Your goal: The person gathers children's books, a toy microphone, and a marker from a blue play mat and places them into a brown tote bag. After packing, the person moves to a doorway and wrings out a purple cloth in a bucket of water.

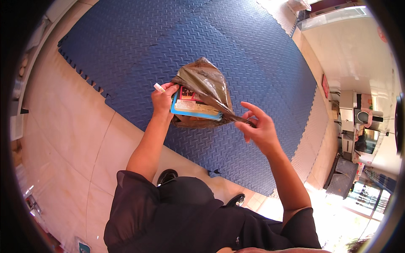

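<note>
A dark, thin plastic bag [205, 76] is held up in front of me, its mouth towards me. Inside its opening shows a flat item with a blue edge and a printed warning panel [190, 106]; what it is cannot be told. My left hand [163, 98] grips the bag's left rim and the item's corner, with a small white capped tube [159, 87] between its fingers. On the right, my right hand [258, 123] pinches the twisted edge of the bag between thumb and fingers, the other fingers spread. The bag's deeper contents are hidden.
Blue interlocking foam mats [133, 47] with a diamond-plate texture cover the floor ahead. Pale floor tiles [72, 126] lie at the left and under my feet. Cabinets [346, 110], a grey cushioned seat [341, 177] and other furniture stand at the far right.
</note>
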`<act>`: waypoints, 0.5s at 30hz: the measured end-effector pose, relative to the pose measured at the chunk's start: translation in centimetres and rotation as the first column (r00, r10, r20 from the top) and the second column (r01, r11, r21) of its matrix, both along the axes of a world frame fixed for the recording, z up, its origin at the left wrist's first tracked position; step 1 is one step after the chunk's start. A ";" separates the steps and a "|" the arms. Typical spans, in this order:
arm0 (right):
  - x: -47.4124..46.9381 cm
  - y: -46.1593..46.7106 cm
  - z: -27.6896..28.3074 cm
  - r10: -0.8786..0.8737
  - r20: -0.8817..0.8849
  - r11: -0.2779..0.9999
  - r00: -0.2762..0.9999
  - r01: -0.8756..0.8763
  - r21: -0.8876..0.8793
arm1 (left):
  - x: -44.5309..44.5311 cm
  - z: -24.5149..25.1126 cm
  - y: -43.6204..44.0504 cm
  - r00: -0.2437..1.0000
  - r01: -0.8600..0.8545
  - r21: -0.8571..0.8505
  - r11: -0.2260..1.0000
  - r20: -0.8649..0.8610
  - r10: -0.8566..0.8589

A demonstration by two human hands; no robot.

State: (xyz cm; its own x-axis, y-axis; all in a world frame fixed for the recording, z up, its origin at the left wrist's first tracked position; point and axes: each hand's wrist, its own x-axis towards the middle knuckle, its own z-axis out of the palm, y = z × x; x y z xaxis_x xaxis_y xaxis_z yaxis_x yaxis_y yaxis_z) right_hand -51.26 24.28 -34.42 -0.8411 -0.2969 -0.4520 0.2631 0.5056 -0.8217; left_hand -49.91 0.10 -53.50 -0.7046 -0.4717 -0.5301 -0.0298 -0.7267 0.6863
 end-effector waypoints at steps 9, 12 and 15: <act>-1.0 -0.2 -4.0 0.012 0.221 0.989 0.975 -0.044 0.142 | -1.0 -2.3 1.7 0.997 0.045 -0.350 0.936 -0.038 -0.062; -0.5 -2.0 -2.2 -0.061 0.301 0.998 0.952 0.055 0.029 | -0.4 -6.0 1.7 0.995 0.036 -0.772 0.635 -0.031 -0.094; 0.5 -2.6 -3.4 0.015 0.168 0.998 0.986 -0.025 0.059 | -0.2 -1.8 5.2 0.921 0.356 -0.486 0.798 0.326 -0.213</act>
